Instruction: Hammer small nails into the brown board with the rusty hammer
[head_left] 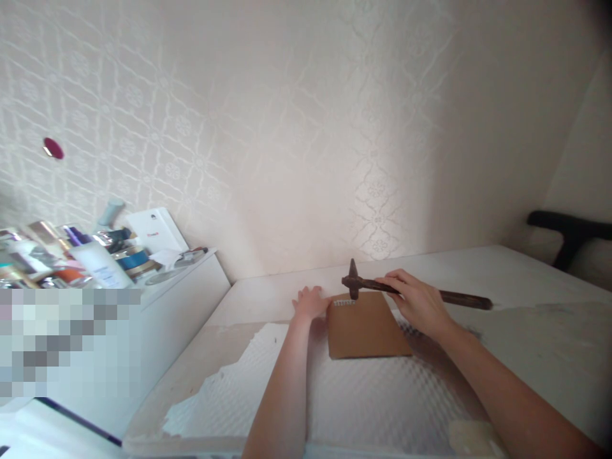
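My right hand [421,303] is wrapped around the dark handle of a hammer [352,282], held above a sheet of brown cardboard [368,331]. The hammer's head is over the far left part of the sheet, its handle pointing right. By the sheet's far left corner, my left hand [310,303] rests with fingers spread, its thumb side touching the corner or very close to it. A short row of small whitish marks or pieces [344,303] runs along the sheet's far edge, too small to make out.
The cardboard lies on a white textured covering [363,408] with a ragged left edge, over a pale table [268,287] against the wall. To the left, a white cabinet [191,299] carries bottles, tubes [102,264] and a white box [157,229]. A black chair part [568,233] stands right.
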The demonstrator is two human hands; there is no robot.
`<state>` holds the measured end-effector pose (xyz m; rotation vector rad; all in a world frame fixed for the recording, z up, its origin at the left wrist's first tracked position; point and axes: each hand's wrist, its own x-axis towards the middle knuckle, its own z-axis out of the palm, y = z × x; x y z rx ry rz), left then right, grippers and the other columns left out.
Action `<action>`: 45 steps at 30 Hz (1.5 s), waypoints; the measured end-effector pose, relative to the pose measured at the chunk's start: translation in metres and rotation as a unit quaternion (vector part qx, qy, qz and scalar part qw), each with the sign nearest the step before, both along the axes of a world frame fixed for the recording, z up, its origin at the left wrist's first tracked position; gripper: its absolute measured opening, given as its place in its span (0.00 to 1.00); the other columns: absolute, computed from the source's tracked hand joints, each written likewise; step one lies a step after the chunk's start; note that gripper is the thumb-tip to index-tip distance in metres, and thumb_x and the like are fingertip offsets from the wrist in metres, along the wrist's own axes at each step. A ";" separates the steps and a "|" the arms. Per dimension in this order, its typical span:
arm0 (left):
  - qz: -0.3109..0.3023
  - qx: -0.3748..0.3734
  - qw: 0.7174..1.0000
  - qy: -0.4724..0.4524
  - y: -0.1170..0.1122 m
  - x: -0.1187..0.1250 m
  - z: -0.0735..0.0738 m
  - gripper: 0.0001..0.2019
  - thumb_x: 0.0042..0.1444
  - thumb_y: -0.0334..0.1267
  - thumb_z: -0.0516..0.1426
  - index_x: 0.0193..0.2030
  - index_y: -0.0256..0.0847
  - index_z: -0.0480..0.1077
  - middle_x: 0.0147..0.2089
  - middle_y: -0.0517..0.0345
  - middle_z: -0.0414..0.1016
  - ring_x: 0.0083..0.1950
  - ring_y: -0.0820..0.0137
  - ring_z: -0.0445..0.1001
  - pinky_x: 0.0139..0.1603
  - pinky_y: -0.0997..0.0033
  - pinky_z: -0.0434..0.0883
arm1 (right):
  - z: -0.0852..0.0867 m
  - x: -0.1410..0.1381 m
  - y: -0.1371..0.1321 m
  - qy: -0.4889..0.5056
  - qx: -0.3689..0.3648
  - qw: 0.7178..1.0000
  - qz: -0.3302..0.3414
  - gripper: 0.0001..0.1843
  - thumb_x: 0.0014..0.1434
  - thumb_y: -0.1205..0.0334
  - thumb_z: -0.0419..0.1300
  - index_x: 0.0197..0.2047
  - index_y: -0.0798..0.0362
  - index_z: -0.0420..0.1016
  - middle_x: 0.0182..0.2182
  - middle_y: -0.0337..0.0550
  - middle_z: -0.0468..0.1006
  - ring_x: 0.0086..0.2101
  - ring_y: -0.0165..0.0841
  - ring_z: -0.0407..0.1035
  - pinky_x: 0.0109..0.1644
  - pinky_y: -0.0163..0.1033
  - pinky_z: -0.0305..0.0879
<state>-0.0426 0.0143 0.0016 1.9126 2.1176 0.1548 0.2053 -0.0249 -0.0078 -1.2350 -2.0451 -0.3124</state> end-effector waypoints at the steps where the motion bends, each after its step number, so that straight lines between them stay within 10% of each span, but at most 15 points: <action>1: -0.001 0.000 1.000 0.000 0.000 0.000 0.000 0.30 0.53 0.56 0.48 0.61 0.47 0.58 0.67 0.45 0.53 0.68 0.50 0.48 0.61 0.43 0.51 | 0.000 0.000 0.000 0.000 0.000 1.000 0.002 0.17 0.60 0.69 0.51 0.50 0.45 0.71 0.44 0.37 0.74 0.39 0.30 0.71 0.34 0.34 0.66; 45: 0.004 0.001 1.000 0.006 -0.002 0.002 0.002 0.29 0.53 0.55 0.48 0.61 0.48 0.58 0.67 0.45 0.54 0.68 0.50 0.48 0.61 0.43 0.51 | 0.001 0.001 0.000 0.006 0.008 1.000 0.023 0.20 0.57 0.70 0.51 0.50 0.44 0.72 0.43 0.39 0.75 0.39 0.31 0.71 0.35 0.33 0.67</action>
